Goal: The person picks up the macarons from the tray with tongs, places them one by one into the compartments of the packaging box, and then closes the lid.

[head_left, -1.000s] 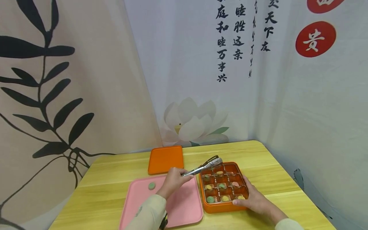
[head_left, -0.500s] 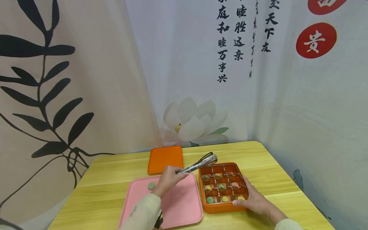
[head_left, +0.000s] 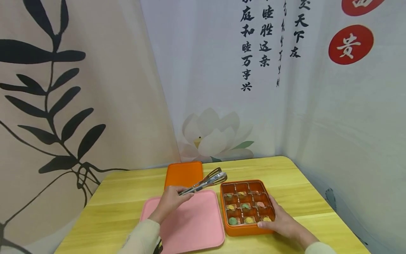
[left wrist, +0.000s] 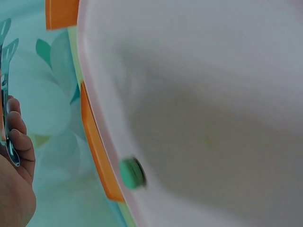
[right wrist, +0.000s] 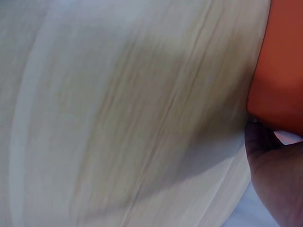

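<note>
My left hand point(head_left: 171, 200) grips metal tongs point(head_left: 207, 181) by the handle end, over the pink tray point(head_left: 195, 225). The tongs' tips point up and right, spread apart with nothing between them. A green macaron point(left wrist: 131, 173) lies on the tray near its edge in the left wrist view; in the head view the left hand hides it. My right hand point(head_left: 282, 220) holds the orange box point(head_left: 248, 231) at its near right corner, thumb on the front rim and fingers along the side. Green, yellow and pink macarons point(head_left: 233, 221) sit in the box's clear divided insert.
Behind the pink tray lies a flat orange lid point(head_left: 184, 174). Everything stands on a yellow wood-grain table point(head_left: 104, 208). A printed curtain point(head_left: 219, 88) hangs close behind the table and along its right side.
My left hand and the tongs have moved left, from above the box to over the pink tray, now covering the green macaron. The right hand and the box have stayed in place.
</note>
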`<state>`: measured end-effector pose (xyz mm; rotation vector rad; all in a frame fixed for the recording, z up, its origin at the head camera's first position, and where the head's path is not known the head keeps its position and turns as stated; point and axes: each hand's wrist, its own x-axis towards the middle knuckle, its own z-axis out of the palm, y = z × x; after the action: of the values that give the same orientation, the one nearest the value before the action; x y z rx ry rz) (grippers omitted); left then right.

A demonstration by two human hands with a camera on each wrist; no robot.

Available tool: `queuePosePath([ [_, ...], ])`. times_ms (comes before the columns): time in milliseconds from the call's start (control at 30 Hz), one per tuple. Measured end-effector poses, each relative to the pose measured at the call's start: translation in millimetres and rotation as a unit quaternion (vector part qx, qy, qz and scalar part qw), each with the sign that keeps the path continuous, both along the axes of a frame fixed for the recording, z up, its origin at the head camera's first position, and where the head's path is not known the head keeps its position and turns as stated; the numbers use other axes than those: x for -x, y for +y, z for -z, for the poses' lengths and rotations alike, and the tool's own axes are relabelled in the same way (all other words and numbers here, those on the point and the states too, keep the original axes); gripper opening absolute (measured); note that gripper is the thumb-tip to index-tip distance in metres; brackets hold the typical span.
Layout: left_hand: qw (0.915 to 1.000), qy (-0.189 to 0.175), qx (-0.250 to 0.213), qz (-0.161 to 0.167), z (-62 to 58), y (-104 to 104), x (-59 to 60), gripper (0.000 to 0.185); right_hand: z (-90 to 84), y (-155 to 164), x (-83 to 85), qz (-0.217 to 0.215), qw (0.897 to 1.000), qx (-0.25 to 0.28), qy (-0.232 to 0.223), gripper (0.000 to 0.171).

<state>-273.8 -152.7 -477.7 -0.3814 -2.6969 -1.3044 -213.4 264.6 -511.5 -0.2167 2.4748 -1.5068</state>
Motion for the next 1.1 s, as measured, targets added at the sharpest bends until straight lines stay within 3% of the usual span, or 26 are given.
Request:
queuePosePath([
  [133,0.9994,-0.004,0.007,-0.033,-1.2,-18,-4.4,0.017,-0.2,-1,0.2,-0.001,1.0,0.016,0.002,0.113],
  [367,0.9971,-0.035,-0.033,-0.059,-6.3,-40,-14.4,0.015,1.5,-1,1.1,0.014,1.0,0.002,-0.004,0.115],
  [667,0.9957,-0.012,0.0,-0.092,-6.9,-72,-29.7,0.017,0.1,0,-0.6,-0.022,0.999,0.041,0.008,0.111],
  [833,0.9943,-0.007,0.011,-0.106,-9.0,-88,-35.3,0.025,-0.1,0,-1.2,-0.014,0.999,0.042,0.0,0.11],
  [1100,0.9912,-0.027,0.036,-0.124,-6.2,-109,-42.7,0.037,1.4,0,0.2,-0.017,0.999,0.041,-0.001,0.11],
])
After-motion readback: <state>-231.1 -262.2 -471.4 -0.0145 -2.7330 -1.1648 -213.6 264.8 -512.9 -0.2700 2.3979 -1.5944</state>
